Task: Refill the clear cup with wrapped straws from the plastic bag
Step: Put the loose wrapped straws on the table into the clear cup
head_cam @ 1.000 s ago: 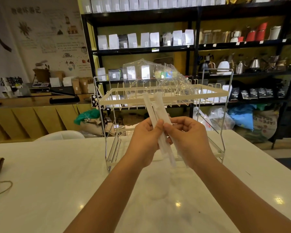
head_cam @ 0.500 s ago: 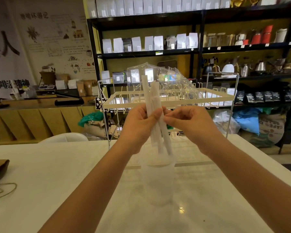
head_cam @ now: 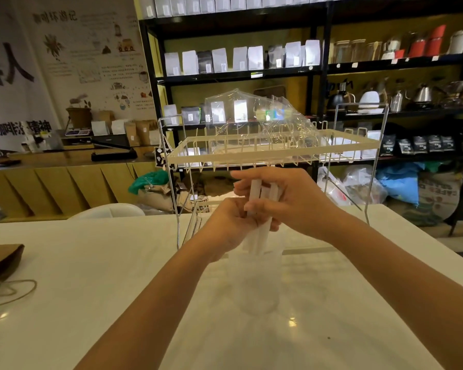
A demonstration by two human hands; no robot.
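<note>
Head view, near to far. Both of my forearms reach in from the near edge of the white table [head_cam: 91,276] and meet over its middle.

Cup [head_cam: 254,284]: clear, upright on the table near its middle, just below the hands. Its walls are faint against the white top; I can make out the rim and the base only.

Straws [head_cam: 259,233]: a small bundle of white wrapped sticks, near vertical, lower ends inside the cup mouth. How far down they reach I cannot tell through the blur.

Left hand [head_cam: 225,225]: fingers curled round the bundle's lower part, just above the cup rim. The hand is motion-blurred, so single fingers are not clear.

Right hand [head_cam: 286,201]: above the left, fingers and thumb closed round the upper ends of the straws, whose tops show between the fingers.

At the table's left edge lies a brown paper bag [head_cam: 0,260] with a loop of twine beside it.

Behind the hands, toward the far edge, stands a wire rack [head_cam: 273,153] with a cream top tier. A crumpled clear plastic bag [head_cam: 259,113] rests on that tier, well apart from the cup.

Beyond the table: black shelves [head_cam: 238,73] with white pouches, kettles and jars.
</note>
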